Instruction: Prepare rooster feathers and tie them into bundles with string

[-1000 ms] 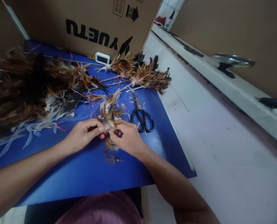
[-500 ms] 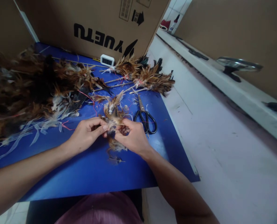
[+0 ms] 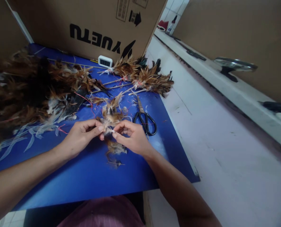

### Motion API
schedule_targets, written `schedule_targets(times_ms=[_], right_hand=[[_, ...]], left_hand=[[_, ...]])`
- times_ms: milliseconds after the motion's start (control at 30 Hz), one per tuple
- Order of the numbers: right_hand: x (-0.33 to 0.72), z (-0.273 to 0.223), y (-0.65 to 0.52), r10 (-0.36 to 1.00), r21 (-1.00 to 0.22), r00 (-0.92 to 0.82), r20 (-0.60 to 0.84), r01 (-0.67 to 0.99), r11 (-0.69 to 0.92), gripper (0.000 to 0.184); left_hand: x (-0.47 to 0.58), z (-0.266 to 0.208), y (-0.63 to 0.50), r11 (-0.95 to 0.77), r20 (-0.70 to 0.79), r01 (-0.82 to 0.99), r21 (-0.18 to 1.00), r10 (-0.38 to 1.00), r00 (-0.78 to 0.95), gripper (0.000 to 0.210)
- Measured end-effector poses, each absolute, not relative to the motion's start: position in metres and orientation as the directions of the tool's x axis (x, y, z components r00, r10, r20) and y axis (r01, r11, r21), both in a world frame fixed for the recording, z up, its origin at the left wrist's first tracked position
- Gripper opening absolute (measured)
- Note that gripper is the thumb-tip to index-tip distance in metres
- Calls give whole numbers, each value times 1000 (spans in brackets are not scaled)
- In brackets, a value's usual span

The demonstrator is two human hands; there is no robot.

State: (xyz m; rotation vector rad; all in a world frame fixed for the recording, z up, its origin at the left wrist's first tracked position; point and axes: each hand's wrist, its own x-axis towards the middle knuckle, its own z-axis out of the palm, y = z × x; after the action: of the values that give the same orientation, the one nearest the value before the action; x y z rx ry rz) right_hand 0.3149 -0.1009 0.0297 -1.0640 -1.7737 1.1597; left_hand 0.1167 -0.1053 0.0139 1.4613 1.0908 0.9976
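Observation:
Over the blue tabletop (image 3: 95, 179), my left hand (image 3: 88, 134) pinches the pale base of a small bunch of brown feathers (image 3: 112, 116). My right hand (image 3: 131, 135) is at the bunch's right side, thumb and forefinger closed on a thin white strand (image 3: 112, 130). What the strand is cannot be made out; it reaches toward the bunch. Loose fluffy feathers (image 3: 115, 148) lie just below both hands. Black-handled scissors (image 3: 145, 119) rest to the right of my right hand, blades pointing away from me.
A large heap of brown feathers (image 3: 24, 94) covers the left side. Feather bundles on sticks (image 3: 152, 78) lie at the back right, near a small white device (image 3: 105, 61). Behind stands a cardboard box (image 3: 90, 19). White ribbon strips (image 3: 33, 132) trail from the heap.
My right hand has drawn slightly back from the bunch, and a white strand now shows at its fingertips. My left hand keeps its pinch. The whole view has shifted slightly.

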Motion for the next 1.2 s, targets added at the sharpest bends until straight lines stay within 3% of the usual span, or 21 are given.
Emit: schedule_targets(times_ms=[200, 633, 867, 1000, 1100, 1200], right_hand=[[315, 30, -102, 909, -972, -407, 87, 166, 168, 22], [323, 36, -98, 862, -843, -500, 86, 424, 330, 16], [333, 33, -92, 895, -926, -441, 73, 304, 225, 13], [337, 29, -86, 936, -967, -333, 118, 177, 185, 15], [340, 28, -82, 957, -968, -254, 136, 173, 184, 17], [344, 29, -77, 969, -972, -215, 119, 173, 158, 18]], left_hand=[[116, 15, -105, -83, 35, 160, 984, 959, 282, 29], [112, 16, -106, -87, 36, 160, 983, 954, 298, 28], [97, 24, -91, 14, -10, -97, 995, 999, 39, 15], [88, 24, -79, -48, 34, -151, 987, 995, -93, 15], [89, 24, -82, -33, 33, -145, 989, 999, 1, 16], [95, 26, -93, -4, 15, -44, 999, 967, 253, 16]])
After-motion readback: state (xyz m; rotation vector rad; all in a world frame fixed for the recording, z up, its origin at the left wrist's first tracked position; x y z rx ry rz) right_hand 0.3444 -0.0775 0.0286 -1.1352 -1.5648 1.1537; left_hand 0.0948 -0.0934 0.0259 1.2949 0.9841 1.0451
